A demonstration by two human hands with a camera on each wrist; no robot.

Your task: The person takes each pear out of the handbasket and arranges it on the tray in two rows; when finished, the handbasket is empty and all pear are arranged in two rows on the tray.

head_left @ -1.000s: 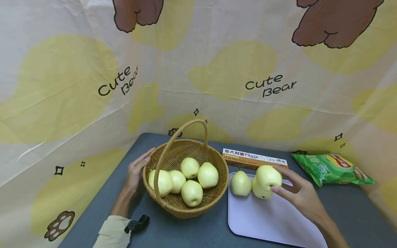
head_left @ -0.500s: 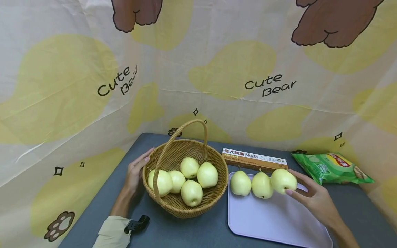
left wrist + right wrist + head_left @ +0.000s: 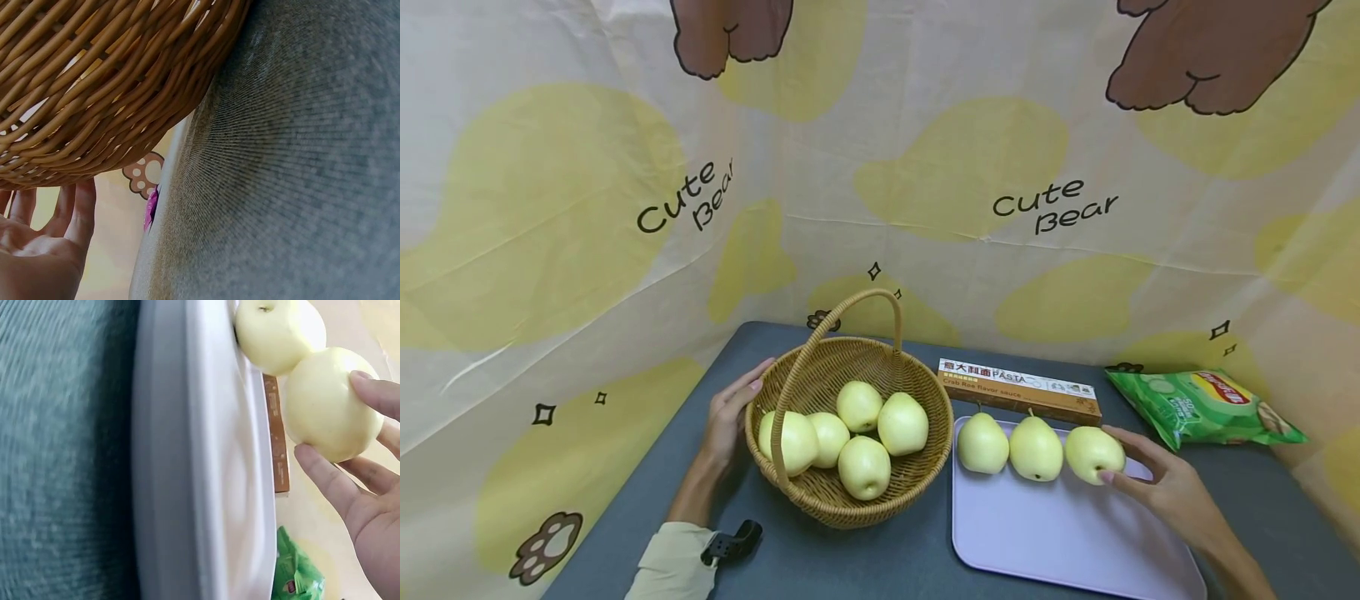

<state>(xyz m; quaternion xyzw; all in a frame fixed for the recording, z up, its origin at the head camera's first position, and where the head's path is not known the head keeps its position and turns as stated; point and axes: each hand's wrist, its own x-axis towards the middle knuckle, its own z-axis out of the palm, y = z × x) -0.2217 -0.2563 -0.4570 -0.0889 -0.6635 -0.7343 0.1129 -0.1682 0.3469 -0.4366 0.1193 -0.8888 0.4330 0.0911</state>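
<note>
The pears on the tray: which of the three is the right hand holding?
The right hand holds the rightmost pear, the one lying tilted nearest the green bag. The two other pears stand free to its left.

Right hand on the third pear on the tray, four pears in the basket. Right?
Not quite: the basket holds five pears, as the head view shows. The rest stands: the right hand is on the third pear on the tray.

Left hand (image 3: 730, 417) flat, fingers straight; right hand (image 3: 1172, 492) fingers curled, pinching.
</note>
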